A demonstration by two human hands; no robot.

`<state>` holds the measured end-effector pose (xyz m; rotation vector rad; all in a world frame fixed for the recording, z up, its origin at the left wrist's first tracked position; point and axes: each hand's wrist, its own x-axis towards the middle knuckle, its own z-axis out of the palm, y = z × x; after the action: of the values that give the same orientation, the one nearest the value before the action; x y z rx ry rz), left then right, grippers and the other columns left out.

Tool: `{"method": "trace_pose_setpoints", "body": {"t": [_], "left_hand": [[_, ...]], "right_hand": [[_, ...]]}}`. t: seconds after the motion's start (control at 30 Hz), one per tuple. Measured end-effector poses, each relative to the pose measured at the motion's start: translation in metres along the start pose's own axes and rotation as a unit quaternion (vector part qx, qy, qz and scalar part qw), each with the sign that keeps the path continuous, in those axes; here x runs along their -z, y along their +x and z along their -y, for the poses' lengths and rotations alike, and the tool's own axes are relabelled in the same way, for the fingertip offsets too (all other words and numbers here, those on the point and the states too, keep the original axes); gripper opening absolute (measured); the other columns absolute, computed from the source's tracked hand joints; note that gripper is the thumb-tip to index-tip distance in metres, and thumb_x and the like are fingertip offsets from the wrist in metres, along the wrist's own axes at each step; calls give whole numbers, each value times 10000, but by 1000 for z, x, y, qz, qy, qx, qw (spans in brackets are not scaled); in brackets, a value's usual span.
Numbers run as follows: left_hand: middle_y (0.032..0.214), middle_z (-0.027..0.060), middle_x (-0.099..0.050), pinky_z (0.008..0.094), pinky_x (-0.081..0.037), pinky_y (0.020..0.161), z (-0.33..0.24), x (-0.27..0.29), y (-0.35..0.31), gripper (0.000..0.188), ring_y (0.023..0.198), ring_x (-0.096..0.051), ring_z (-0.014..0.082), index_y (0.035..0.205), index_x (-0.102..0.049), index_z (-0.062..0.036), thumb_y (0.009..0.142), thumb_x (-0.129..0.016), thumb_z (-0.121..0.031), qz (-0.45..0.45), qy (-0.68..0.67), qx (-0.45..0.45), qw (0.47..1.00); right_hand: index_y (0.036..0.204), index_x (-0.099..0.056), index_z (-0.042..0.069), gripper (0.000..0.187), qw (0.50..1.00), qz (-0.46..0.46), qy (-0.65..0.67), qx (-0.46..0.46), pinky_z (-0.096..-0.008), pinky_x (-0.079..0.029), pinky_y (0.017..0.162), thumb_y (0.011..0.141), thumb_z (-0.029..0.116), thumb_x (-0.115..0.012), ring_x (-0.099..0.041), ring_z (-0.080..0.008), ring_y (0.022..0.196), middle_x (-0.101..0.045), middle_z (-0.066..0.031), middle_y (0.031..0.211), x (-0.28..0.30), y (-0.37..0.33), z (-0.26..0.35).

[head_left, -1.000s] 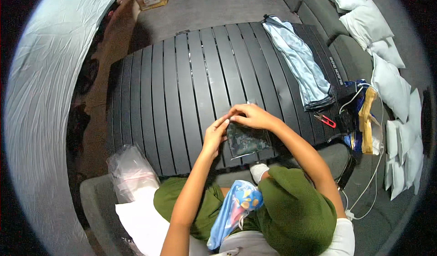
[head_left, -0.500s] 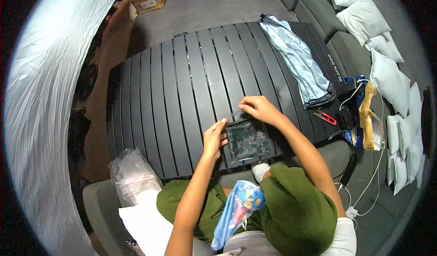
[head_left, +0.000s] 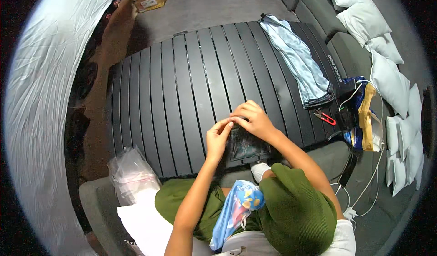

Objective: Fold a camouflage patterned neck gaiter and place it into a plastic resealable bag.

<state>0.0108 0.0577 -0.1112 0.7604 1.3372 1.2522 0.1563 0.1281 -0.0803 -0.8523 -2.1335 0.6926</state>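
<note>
A clear plastic bag with a folded dark, camouflage-patterned piece inside hangs at the near edge of the slatted table. My left hand pinches its upper left corner between thumb and fingers. Right beside it, my right hand is closed with thumb and fingertips on the same top edge, the two hands' fingertips meeting. The fingers cover most of the bag's mouth, so whether it is sealed is hidden.
The black slatted table fills the middle. On its right lie a folded light-blue cloth and red-handled thread snips. A blue-and-yellow package with white cables sits beyond. Clear plastic bags rest at left, white cushions at right.
My right hand has come left and down onto the bag's top edge, meeting my left fingertips. The bag now looks tilted and darker.
</note>
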Motion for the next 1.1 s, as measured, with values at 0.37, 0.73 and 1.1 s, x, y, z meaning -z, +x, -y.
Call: {"method": "trace_pose_setpoints", "body": {"t": [0.37, 0.73, 1.1], "left_hand": [[942, 81, -643, 207, -451, 765, -14, 1, -6, 228, 850, -587, 96, 1017, -611, 35, 828, -602, -92, 42, 35, -37, 998], [885, -54, -620, 159, -334, 542, -11, 13, 1, 287, 606, -430, 6, 1086, -591, -89, 824, -600, -207, -74, -84, 152, 982], [958, -6, -616, 145, -373, 517, -15, 28, 13, 340, 590, -426, 10, 1137, -539, -74, 848, -585, -248, -62, -57, 112, 990]], "right_hand": [[744, -563, 25, 68, 992, -69, -104, 7, -314, -407, 670, 769, 85, -585, -512, -220, 719, -554, -83, 767, -11, -3, 4], [782, -518, 53, 152, 656, -473, 520, -274, -294, -437, 571, 873, 169, -480, -527, -153, 639, -602, -118, 852, 109, -34, -127], [766, -570, -27, 161, 753, 287, 470, -359, -299, -507, 561, 814, 126, -589, -605, -190, 609, -608, -133, 730, 135, -93, -30]]}}
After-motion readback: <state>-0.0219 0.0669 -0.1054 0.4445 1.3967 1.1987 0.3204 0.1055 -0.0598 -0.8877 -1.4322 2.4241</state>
